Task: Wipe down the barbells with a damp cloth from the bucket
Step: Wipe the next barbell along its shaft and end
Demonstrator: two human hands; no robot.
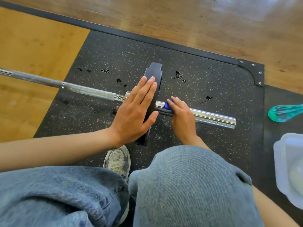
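Seen from the head camera, a black speckled rubber mat [114, 51] lies on a gym floor, bordered by a dark edging strip with a bolted corner plate [253, 71]; a yellow-brown wooden panel [32, 54] sits to the left and wood-grain flooring [180, 18] lies beyond. Small dark wet spots [179, 75] dot the mat.

A barbell [82, 89] rests across the mat, its knurled shaft running off to the left and its shiny chrome sleeve [213, 117] ending at the right. A black weight plate [155, 82] stands upright on the sleeve.

The left hand [136, 110] lies flat against the inner face of the plate, fingers straight and close together, thumb resting on the plate's rim. The right hand [182, 115] is curled over the sleeve just outside the plate, gripping a blue cloth [167, 105] pressed against the chrome; only a small bit of the cloth shows past the fingers.

At the right edge lies a teal transparent object [285, 113], and below it a pale translucent bucket [283, 161] stands on the darker floor. Blue-jeaned knees [180, 185] and a grey sneaker [118, 159] fill the foreground.
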